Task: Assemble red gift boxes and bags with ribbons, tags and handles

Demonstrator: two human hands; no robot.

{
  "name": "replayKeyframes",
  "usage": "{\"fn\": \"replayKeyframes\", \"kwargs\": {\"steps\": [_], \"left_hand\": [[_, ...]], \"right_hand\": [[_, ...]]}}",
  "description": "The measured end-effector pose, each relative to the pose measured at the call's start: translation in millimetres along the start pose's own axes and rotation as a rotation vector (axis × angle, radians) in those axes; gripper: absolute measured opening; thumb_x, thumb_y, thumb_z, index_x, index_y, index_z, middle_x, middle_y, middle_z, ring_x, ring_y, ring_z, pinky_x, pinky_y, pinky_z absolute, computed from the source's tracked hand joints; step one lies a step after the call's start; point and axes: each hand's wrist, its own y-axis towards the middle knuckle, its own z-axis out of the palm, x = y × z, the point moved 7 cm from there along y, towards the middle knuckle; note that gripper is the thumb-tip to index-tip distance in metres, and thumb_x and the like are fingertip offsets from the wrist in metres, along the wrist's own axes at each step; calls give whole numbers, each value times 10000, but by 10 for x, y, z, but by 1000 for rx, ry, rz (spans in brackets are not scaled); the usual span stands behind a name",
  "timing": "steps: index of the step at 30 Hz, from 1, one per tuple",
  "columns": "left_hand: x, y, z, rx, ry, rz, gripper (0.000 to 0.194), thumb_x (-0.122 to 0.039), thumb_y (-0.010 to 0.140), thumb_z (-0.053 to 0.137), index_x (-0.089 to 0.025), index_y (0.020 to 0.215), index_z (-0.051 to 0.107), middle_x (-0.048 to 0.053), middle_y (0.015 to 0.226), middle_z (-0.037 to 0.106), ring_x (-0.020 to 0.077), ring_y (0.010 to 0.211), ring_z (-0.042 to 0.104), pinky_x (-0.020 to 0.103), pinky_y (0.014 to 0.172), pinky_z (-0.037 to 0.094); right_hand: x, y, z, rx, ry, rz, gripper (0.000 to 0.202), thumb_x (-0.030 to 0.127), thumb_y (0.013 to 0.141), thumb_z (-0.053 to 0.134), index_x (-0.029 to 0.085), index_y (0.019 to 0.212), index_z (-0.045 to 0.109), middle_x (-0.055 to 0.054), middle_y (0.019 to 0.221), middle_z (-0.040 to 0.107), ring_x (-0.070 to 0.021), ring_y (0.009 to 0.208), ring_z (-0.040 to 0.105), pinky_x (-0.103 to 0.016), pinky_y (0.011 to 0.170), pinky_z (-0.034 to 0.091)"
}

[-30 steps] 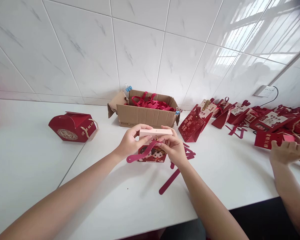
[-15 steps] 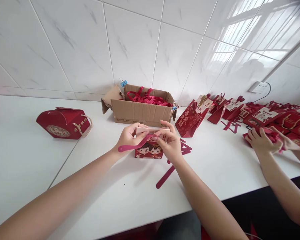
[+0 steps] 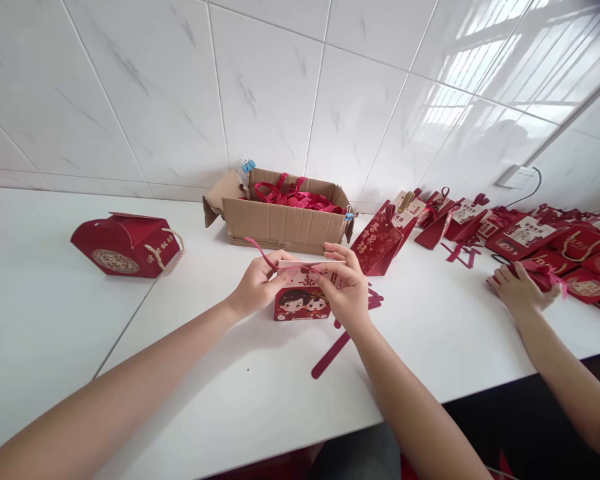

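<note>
A small red box [image 3: 300, 308] with two cartoon figures and a pale top flap stands on the white table between my hands. A thin red strap [image 3: 261, 249] crosses the top of the box, its free end rising up and to the left. My left hand [image 3: 261, 283] pinches the strap at the flap's left side. At the right side, my right hand [image 3: 344, 283] closes thumb and fingertips on the strap, its other fingers raised. Loose dark red strips [image 3: 331, 355] lie beside and partly behind my right wrist.
A cardboard box [image 3: 285, 223] of red straps stands by the wall. A red box with rope handle [image 3: 125, 247] is at left, a tall red bag [image 3: 380, 240] at right. Another person's hand [image 3: 520, 290] touches red packages [image 3: 580, 257] at far right.
The strap's free end has swung from lower left to upper left. The small box and my hands have shifted slightly right. One of the other person's hands has gone from view.
</note>
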Motion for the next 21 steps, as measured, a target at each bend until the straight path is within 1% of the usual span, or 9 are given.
{"fn": "replayKeyframes", "kwargs": {"steps": [4,7,9,12,14,16,17,19,21], "left_hand": [[-55,-2,-6,-11,69,47,267,-391,877,608,-155,979,680,76,905,702,197,821,644,295,715,508],[-102,-4,14,19,68,95,225,-358,889,598,-160,964,674,97,1003,704,218,924,654,321,798,520],[-130,-9,24,25,66,133,193,-335,903,583,-168,949,666,98,1034,702,222,978,653,333,847,520],[-165,-18,40,27,56,175,167,-313,910,572,-174,944,660,93,1008,703,217,969,663,343,862,525],[-200,-17,52,50,54,183,161,-305,912,566,-173,928,657,97,1002,700,222,970,665,358,874,526],[-253,-5,50,97,54,168,154,-298,915,556,-177,933,650,100,1024,694,227,990,660,367,881,529],[-284,4,47,140,62,149,150,-294,914,553,-181,956,644,101,1038,690,231,1004,656,368,877,532],[-358,19,27,248,114,108,177,-277,895,572,-190,1039,628,103,1087,675,241,1041,643,375,883,532],[-457,32,-42,316,195,98,286,-245,854,612,-203,1136,593,104,1149,649,252,1084,621,385,917,515]], "right_hand": [[12,28,-14,31,2,-28,126,150,764,714,270,798,734,-50,1218,601,-235,1121,599,-450,953,525],[72,36,-43,-3,-25,-105,108,149,781,693,254,790,713,-59,1195,601,-229,1107,605,-439,940,528],[106,31,-69,-40,-16,-143,110,159,776,695,243,843,673,-68,1148,612,-230,1104,609,-422,908,542],[55,18,-69,-38,23,-76,293,202,752,725,243,1006,586,-63,1068,646,-218,1038,641,-395,857,556],[-9,2,-15,37,34,-7,260,244,773,712,231,996,580,-44,961,678,-192,900,673,-355,783,564],[-30,-14,24,91,47,-2,124,271,807,677,219,889,598,-23,830,681,-168,754,670,-313,675,554],[-20,-18,23,90,54,-23,91,274,816,666,217,842,598,-16,778,675,-161,708,662,-299,631,543],[21,-18,-11,46,55,-78,81,265,817,662,219,805,596,-12,740,668,-160,673,652,-295,596,531],[75,-12,-48,0,39,-130,76,246,811,662,223,789,592,-15,731,668,-169,688,656,-306,607,538]]}}
